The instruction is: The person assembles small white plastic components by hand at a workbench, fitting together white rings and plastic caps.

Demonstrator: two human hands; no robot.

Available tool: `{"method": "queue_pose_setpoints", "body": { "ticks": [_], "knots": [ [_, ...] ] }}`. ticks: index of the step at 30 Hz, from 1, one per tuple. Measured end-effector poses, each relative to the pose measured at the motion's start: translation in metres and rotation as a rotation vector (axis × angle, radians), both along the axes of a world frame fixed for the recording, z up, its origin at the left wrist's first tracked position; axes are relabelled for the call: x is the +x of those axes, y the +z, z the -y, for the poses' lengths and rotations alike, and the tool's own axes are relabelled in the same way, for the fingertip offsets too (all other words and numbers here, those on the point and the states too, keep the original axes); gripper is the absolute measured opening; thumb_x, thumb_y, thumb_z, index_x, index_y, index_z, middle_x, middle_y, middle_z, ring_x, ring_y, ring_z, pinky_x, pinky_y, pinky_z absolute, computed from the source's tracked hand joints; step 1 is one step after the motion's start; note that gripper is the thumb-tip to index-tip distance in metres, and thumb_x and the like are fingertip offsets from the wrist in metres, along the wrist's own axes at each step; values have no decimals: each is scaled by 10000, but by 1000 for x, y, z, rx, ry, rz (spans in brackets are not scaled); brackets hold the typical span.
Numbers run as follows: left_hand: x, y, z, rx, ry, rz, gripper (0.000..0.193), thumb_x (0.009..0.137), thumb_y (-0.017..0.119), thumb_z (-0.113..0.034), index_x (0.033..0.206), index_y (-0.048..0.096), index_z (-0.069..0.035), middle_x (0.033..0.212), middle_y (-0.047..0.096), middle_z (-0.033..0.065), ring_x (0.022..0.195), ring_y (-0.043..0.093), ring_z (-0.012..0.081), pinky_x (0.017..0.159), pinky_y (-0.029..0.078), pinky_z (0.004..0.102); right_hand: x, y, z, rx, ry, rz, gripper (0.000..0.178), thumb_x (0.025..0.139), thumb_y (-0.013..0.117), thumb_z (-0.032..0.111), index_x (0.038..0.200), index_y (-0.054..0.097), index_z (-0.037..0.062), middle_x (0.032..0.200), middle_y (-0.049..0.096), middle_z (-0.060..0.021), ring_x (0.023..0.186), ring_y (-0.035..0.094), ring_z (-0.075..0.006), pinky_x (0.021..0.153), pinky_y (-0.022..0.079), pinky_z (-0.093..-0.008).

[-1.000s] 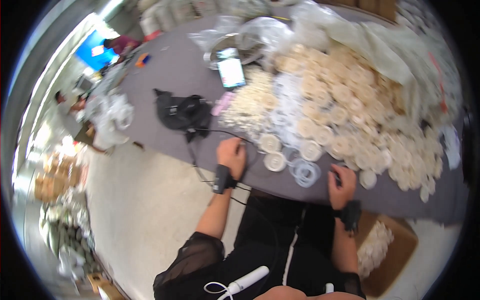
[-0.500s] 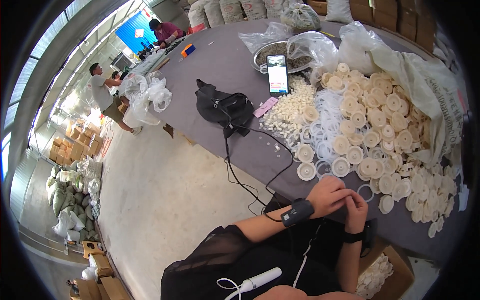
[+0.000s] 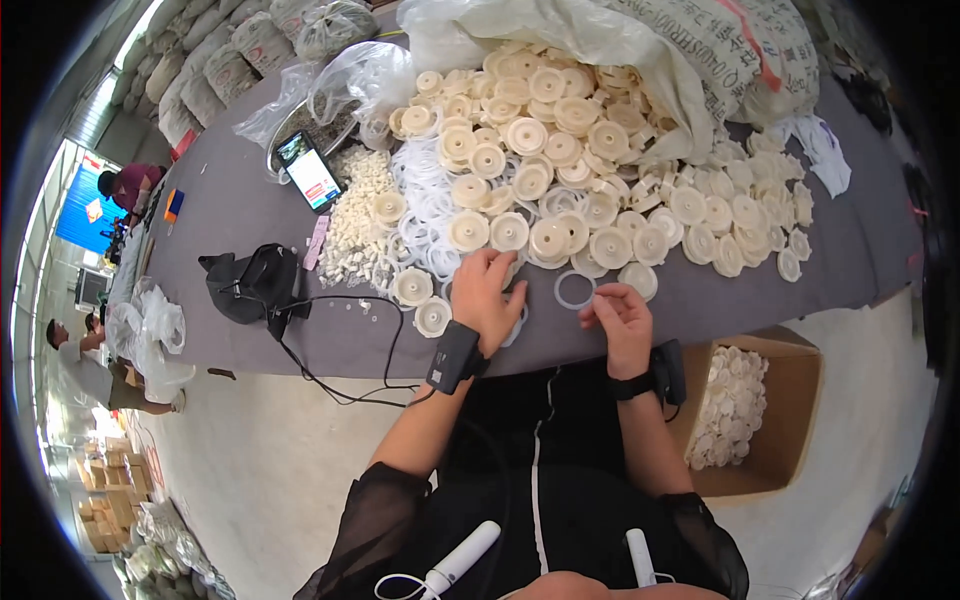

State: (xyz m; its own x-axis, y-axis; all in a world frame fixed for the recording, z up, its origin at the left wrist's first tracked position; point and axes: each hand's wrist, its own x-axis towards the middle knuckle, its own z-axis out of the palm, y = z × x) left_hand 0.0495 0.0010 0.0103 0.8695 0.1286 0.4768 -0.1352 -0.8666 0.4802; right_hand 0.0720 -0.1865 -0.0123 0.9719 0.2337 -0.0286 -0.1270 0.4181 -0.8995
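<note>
My left hand [image 3: 483,302] reaches onto the grey table with its fingers apart, fingertips at the near edge of the cream plastic discs [image 3: 509,232]. A disc shows partly between thumb and forefinger, and another translucent ring [image 3: 516,326] lies partly hidden beside the hand. My right hand [image 3: 624,322] has thumb and fingers drawn together at the right rim of a thin translucent ring [image 3: 558,281]. That ring appears to lie on the tabletop. Just beyond are heaped discs, with a mound of similar rings [image 3: 425,205] to their left.
Small cream pieces [image 3: 362,195] are piled near a phone [image 3: 308,172]. A black bag [image 3: 252,284] with cables sits at left. Behind the discs lies a large woven sack [image 3: 705,50]. A cardboard box [image 3: 783,430] of pale parts stands below the table's right side. Other people are at far left.
My hands, together over the table's edge before, are now apart: the left at the discs, the right by the ring. The view has swung to the right.
</note>
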Motion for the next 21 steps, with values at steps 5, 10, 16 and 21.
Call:
{"method": "queue_pose_setpoints", "body": {
  "ticks": [5,10,16,21],
  "knots": [
    [4,-10,-4,34,21,-12,198,678,655,-26,861,587,-62,842,550,94,813,530,289,722,420,373,-6,1,0,-10,53,-37,137,866,547,50,976,591,-17,773,628,-84,666,590,-121,622,489,-236],
    [-7,-8,1,-46,4,84,178,706,639,-20,873,604,-67,857,575,86,799,530,267,719,401,356,-5,4,-10,36,198,-39,191,889,522,85,1027,596,-25,816,627,-79,723,581,-119,688,472,-236],
    [-28,-1,11,-734,-93,-72,231,718,649,43,940,632,-20,881,614,57,722,537,113,666,433,242,-4,2,-30,183,279,-71,107,889,513,70,971,492,3,818,626,-122,726,599,-146,691,485,-259],
    [-36,0,8,-1007,-205,-113,202,759,631,50,956,634,4,924,625,55,797,567,104,710,449,226,-5,3,-32,185,361,-70,114,885,528,89,973,503,21,773,627,-108,690,598,-155,661,482,-259]
  ]
}}
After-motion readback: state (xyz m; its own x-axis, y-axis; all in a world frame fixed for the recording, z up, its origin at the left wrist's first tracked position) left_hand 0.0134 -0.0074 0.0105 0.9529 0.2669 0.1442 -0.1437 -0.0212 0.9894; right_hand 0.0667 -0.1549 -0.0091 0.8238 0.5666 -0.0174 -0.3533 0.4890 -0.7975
